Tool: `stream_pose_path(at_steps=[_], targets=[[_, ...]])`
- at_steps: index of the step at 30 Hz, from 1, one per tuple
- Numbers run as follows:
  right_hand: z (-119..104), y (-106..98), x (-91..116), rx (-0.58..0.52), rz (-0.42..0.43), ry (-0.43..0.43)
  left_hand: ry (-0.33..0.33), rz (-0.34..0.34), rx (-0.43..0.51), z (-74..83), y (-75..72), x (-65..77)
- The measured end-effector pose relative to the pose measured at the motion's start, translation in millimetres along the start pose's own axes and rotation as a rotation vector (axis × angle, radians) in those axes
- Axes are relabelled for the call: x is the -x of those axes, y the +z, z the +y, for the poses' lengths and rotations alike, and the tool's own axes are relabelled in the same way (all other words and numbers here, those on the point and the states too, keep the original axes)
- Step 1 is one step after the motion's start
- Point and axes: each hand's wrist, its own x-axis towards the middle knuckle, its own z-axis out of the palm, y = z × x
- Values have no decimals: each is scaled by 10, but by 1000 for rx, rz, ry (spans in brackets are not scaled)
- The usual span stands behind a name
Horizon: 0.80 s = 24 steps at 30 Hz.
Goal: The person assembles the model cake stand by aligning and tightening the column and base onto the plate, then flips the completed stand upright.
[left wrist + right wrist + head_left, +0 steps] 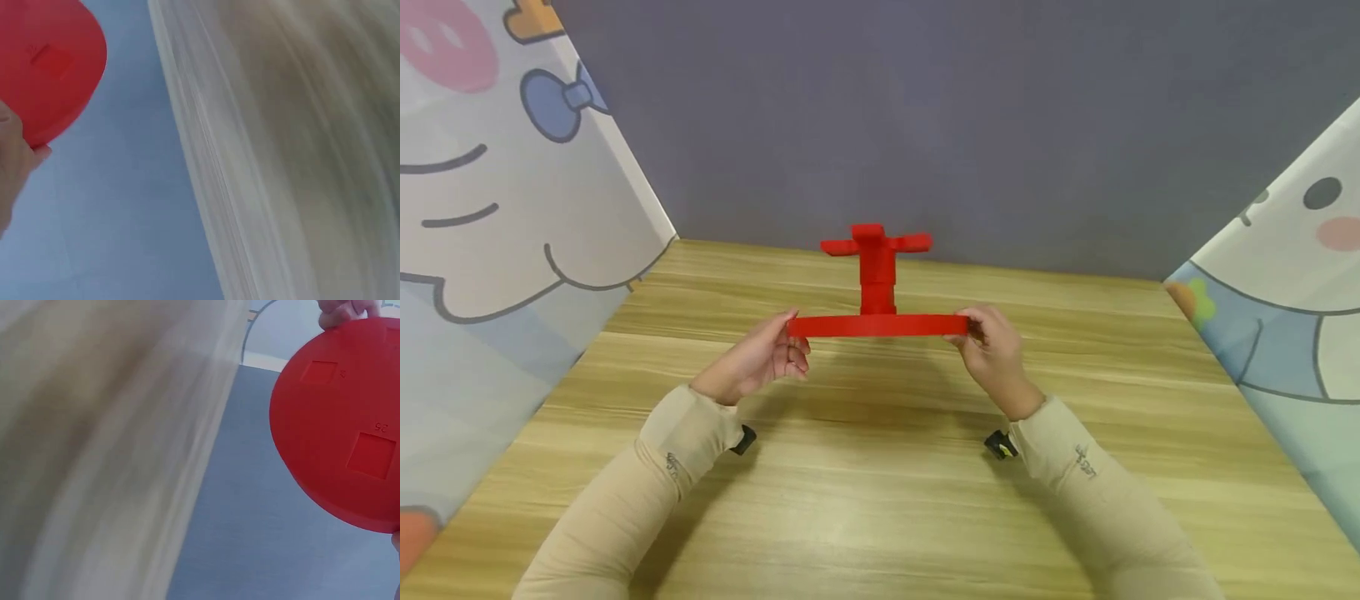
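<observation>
Both hands hold one red plastic piece, a round disc (880, 326) seen edge-on in the head view. A red post (877, 271) rises beyond it toward the back wall and ends in short crossed arms (912, 242). My left hand (763, 358) grips the disc's left edge, its lower fingers curled beneath. At the right edge my right hand (996, 354) pinches the rim between thumb and fingers. In the right wrist view the flat face of the disc (319, 437) shows square recesses and small embossed numbers. The left wrist view catches part of the same face.
A wood-grain table (850, 500) lies beneath the raised piece. The grey-blue back wall (962, 125) stands behind it, and cartoon-printed panels flank it at left (512, 208) and right (1300, 350). Dark wrist devices (1000, 445) sit at the sleeve cuffs.
</observation>
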Motion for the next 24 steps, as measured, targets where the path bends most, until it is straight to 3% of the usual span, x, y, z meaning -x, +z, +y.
stream_pose_path(at_steps=[3,6,8,11,15,18,22,24], targets=[[11,-52,75,1,-18,79,23,-81,-95,-49,-37,-42],[1,-94,120,-85,-35,201,58,-122,-167,-77,-84,-67],[-3,-111,130,-157,-46,281,86,-110,-253,-74,-112,-81],[1,-141,142,-218,-57,381,139,-46,-471,-78,-141,-105],[-33,-130,106,-317,-49,510,279,-10,-697,-73,-172,-94],[-63,-142,89,-396,-27,640,380,-13,-692,-113,-145,-136],[-105,-150,59,-461,-9,792,484,37,-536,-157,-97,-164],[-121,-147,31,-454,-24,827,552,44,-467,-171,-84,-168]])
